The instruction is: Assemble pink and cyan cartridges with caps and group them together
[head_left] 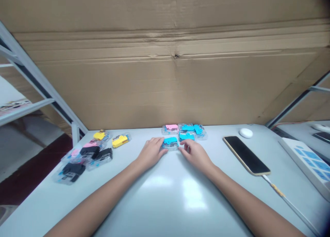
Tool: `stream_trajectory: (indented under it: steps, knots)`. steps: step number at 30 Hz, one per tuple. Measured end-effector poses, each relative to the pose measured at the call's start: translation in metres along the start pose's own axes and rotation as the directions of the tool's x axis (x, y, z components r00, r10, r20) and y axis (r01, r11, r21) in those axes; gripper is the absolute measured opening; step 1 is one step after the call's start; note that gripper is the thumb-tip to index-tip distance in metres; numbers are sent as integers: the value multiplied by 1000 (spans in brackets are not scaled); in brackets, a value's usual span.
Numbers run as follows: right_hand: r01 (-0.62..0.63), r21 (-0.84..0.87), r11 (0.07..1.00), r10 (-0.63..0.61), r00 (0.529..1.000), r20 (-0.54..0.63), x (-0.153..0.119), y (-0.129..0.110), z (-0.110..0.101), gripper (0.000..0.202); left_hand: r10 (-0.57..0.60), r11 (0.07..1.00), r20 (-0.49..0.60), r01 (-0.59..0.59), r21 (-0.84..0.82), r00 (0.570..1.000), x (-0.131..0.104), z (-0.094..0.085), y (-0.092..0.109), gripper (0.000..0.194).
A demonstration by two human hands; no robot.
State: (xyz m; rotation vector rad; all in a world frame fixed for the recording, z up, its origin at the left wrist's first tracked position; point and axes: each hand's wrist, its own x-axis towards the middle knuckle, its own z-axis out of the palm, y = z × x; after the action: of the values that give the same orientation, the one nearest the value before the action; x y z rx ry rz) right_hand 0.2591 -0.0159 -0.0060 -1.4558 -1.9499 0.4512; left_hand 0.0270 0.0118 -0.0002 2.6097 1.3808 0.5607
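A small clear plastic pack with a blue piece inside [170, 142] lies flat on the white table between my two hands. My left hand [151, 151] is closed around its left end, thumb at the near side and fingers at the far side. At its right edge, the curled fingers and thumb of my right hand [195, 154] pinch the corner; what exactly they grip is partly hidden. Just behind are several similar packs: one with a pink piece [170, 128] and some with blue pieces [187, 136], lying close together against the cardboard.
On the left lie several packs with yellow [120, 141], pink and black [73, 171] pieces, some overlapping. To the right are a phone [246, 155] with a charging cable [283, 196], a white rounded case [245, 132] and a white box with blue marks [306, 161]. Cardboard [165, 89] walls the back.
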Motion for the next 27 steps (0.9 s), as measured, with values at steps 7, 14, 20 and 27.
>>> stream_trajectory:
  steps: [7,14,20,27]
  knots:
    - [19,-84,996,-23,999,-42,5,9,-7,19,-48,996,-50,52,70,998,20,8,-3,37]
    - [59,-221,973,-85,990,-111,10,17,-8,21,10,986,-88,5,167,996,34,7,-2,32]
    - [23,-407,913,-61,995,-81,11,24,-3,39,44,983,-124,-21,182,991,40,11,-2,32]
    - [14,-522,853,-58,996,-68,7,16,-2,49,69,990,-134,-52,128,989,27,8,8,24]
